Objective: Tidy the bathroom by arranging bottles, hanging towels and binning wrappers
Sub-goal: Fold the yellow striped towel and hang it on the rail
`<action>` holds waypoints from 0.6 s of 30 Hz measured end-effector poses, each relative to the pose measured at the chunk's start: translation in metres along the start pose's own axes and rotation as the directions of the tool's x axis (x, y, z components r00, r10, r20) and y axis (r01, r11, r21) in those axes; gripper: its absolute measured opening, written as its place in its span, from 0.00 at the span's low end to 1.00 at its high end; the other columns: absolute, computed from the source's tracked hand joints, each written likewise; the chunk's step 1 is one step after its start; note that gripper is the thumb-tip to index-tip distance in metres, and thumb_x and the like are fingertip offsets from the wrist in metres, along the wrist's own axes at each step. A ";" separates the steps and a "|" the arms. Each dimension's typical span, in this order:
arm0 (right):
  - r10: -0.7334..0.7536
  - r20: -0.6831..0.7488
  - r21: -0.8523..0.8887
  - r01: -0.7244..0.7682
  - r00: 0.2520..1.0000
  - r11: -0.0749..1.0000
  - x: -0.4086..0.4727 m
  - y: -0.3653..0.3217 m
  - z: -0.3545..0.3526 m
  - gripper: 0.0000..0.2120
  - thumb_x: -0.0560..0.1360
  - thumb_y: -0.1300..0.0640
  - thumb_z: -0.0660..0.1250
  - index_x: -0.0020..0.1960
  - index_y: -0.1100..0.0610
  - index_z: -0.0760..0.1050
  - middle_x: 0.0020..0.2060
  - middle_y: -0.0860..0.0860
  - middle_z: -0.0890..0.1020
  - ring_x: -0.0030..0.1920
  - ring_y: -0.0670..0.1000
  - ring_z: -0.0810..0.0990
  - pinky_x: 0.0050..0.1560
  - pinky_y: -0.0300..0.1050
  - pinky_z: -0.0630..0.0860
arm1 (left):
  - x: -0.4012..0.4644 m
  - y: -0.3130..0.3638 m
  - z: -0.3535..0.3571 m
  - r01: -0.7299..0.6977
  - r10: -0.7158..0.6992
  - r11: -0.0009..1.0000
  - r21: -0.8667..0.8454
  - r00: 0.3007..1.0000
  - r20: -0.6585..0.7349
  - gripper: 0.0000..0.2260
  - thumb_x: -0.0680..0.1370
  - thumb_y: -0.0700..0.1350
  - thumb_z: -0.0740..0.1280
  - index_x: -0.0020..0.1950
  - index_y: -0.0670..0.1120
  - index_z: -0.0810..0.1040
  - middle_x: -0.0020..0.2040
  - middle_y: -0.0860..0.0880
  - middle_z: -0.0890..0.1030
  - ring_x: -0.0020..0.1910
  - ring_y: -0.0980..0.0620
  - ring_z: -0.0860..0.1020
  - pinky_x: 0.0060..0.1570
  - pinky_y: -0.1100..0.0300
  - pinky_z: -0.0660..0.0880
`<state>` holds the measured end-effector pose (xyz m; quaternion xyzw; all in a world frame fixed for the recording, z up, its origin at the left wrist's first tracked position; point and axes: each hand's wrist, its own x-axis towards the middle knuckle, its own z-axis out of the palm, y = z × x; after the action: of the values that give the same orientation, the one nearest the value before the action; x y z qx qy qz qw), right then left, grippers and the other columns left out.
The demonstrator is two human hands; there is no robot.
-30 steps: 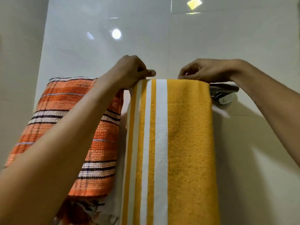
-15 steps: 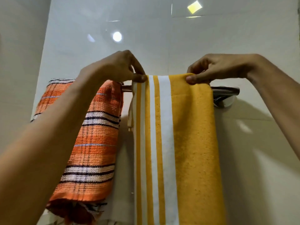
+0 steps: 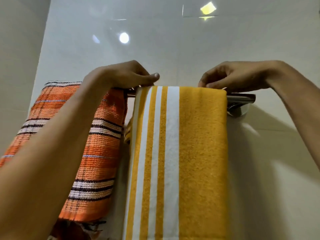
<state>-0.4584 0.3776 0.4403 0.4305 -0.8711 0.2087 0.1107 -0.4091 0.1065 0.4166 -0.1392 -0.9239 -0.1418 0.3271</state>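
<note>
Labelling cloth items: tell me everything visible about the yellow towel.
The yellow towel looks like terry cloth, mustard yellow with white stripes down its left part. It hangs folded over the chrome rail, its front face flat and running out of frame below. The left hand and right hand sit at its top corners. The orange towel hangs beside it.

The yellow towel [image 3: 199,153] bears white stripes down its left part. Left of it, the orange towel [image 3: 102,144] carries white-and-black bands. The rail [image 3: 242,98] to its right is chrome.
</note>
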 end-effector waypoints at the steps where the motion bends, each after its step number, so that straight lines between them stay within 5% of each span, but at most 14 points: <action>1: 0.000 0.029 0.047 -0.001 1.000 0.999 -0.006 0.004 -0.001 0.10 0.77 0.56 0.60 0.53 0.54 0.78 0.44 0.46 0.84 0.45 0.43 0.83 0.43 0.36 0.80 | -0.007 -0.002 -0.003 -0.007 0.010 0.999 -0.051 0.999 0.050 0.27 0.66 0.72 0.59 0.48 0.53 0.82 0.50 0.50 0.83 0.49 0.50 0.80 0.53 0.53 0.75; 4: -0.019 0.046 0.082 0.015 0.999 0.996 -0.015 0.014 -0.001 0.15 0.73 0.48 0.64 0.56 0.52 0.79 0.48 0.47 0.85 0.48 0.45 0.83 0.44 0.38 0.81 | -0.016 -0.006 -0.006 -0.089 0.094 0.995 -0.044 0.989 0.115 0.23 0.61 0.71 0.66 0.46 0.59 0.82 0.44 0.58 0.84 0.46 0.56 0.81 0.46 0.61 0.74; 9: -0.198 -0.149 -0.142 0.178 0.969 0.974 -0.013 0.007 0.004 0.11 0.67 0.50 0.68 0.47 0.53 0.81 0.42 0.50 0.85 0.45 0.48 0.83 0.46 0.42 0.80 | -0.008 0.003 -0.001 -0.087 0.079 0.995 -0.054 0.989 -0.127 0.08 0.71 0.49 0.71 0.50 0.54 0.81 0.41 0.60 0.80 0.42 0.61 0.77 0.38 0.70 0.69; 14: -0.214 -0.344 -0.291 0.113 0.914 0.950 0.007 -0.003 -0.006 0.06 0.74 0.54 0.68 0.49 0.55 0.78 0.42 0.46 0.80 0.46 0.50 0.79 0.39 0.41 0.76 | 0.015 0.005 -0.003 -0.083 0.057 0.995 -0.051 0.922 -0.383 0.09 0.72 0.45 0.72 0.51 0.52 0.81 0.44 0.53 0.81 0.39 0.64 0.75 0.39 0.72 0.69; 18: 0.148 -0.021 -0.294 -0.148 0.989 0.944 0.011 -0.022 -0.010 0.07 0.76 0.52 0.63 0.50 0.51 0.79 0.48 0.48 0.84 0.52 0.48 0.81 0.50 0.43 0.77 | 0.017 0.007 -0.005 0.074 -0.073 0.993 0.091 0.997 -0.020 0.06 0.74 0.44 0.69 0.50 0.51 0.81 0.46 0.50 0.83 0.44 0.55 0.79 0.42 0.63 0.75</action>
<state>-0.4477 0.3627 0.4596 0.3429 -0.9224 0.0838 0.1569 -0.4170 0.1139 0.4325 -0.0886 -0.9312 -0.1123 0.3354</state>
